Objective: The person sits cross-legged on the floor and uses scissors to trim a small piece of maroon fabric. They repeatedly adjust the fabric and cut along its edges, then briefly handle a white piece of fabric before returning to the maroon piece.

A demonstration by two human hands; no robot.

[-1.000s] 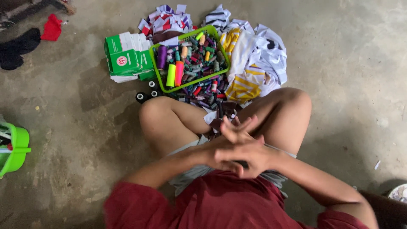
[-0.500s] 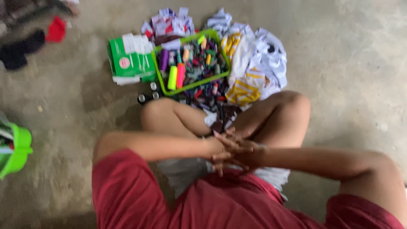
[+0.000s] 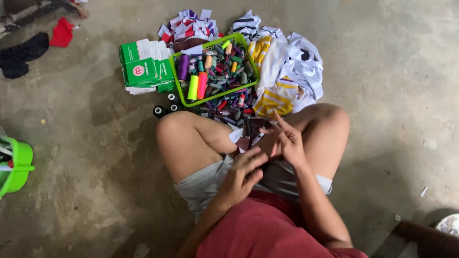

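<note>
I sit cross-legged on a concrete floor in grey shorts and a red shirt. My left hand (image 3: 243, 176) and my right hand (image 3: 283, 139) hover over my lap, fingertips nearly touching and fingers apart. I see nothing clearly held in either. Just past my hands lie dark cloth pieces and loose thread spools (image 3: 248, 128). Beyond my knees stands a green basket (image 3: 210, 99) full of several coloured thread spools. A pile of white, yellow and striped cloth (image 3: 287, 76) lies to its right.
A green and white box (image 3: 143, 71) lies left of the basket, with black spools (image 3: 162, 111) on the floor before it. Striped scraps (image 3: 189, 26) sit behind. A green bucket (image 3: 16, 167) is at far left; red cloth (image 3: 62, 33) and black cloth (image 3: 21, 55) lie far left.
My hands were clasped together over my lap; now they have come apart with fingers spread. The view has shifted closer and steadied.
</note>
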